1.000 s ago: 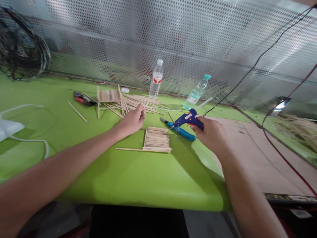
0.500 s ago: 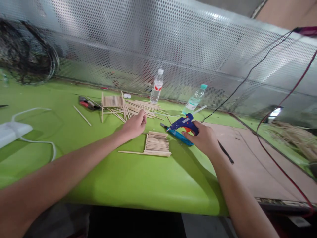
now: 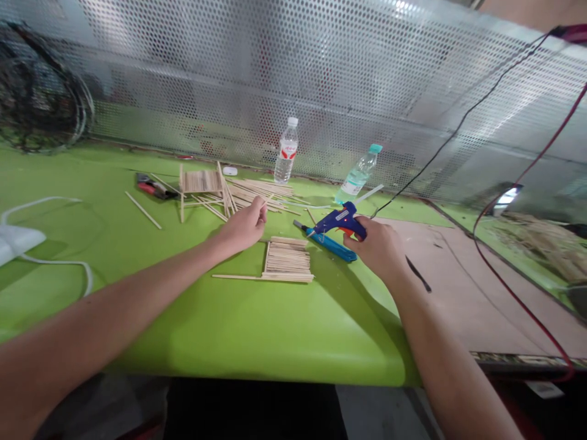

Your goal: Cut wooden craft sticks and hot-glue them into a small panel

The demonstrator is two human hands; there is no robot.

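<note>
My right hand [image 3: 378,247] is wrapped round the handle of a blue hot glue gun [image 3: 337,220], its nozzle pointing left and down. Under the nozzle lies a blue utility knife [image 3: 330,244], blade end toward the left. My left hand [image 3: 245,226] is pinched closed above the table; a thin wooden stick [image 3: 269,199] pokes out past its fingertips, mostly hidden by the fingers. Just in front of both hands a flat panel of wooden sticks [image 3: 288,256] rests on the green tabletop, one long stick along its near edge jutting left.
Behind the left hand are loose sticks [image 3: 257,190], a small stick chair-like frame [image 3: 202,182] and red-handled pliers [image 3: 153,186]. Two plastic bottles stand at the back, one clear [image 3: 286,153], one greenish [image 3: 360,177]. A black cord [image 3: 440,146] runs from the glue gun. Tweezers-like dark tool [image 3: 418,275] lies right.
The whole view has shifted slightly, with things appearing a little higher and further left. Both hands keep nearly the same places over the table; the right still grips the glue gun.
</note>
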